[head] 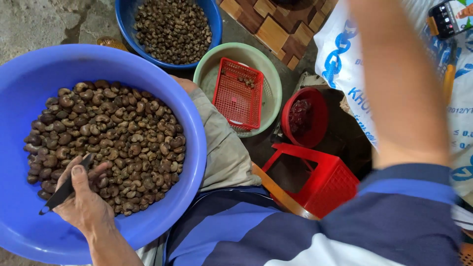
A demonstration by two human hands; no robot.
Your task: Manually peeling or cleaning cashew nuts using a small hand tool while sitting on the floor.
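- The bare concrete floor (34,22) carries everything, grey and stained.
- At 12 o'clock a dark blue basin (214,22) of nuts rests on it.
- Just right of centre a pale green bowl (273,81) stands, holding a red basket (240,93).
- At 3 o'clock sit a small red bowl (320,116) and a red plastic stool (327,180).
- A white sack (345,64) lies at 2 o'clock.

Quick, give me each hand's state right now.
Left hand: closed on a dark tool, over the nuts in the blue basin.
Right hand: out of view; only the arm shows.
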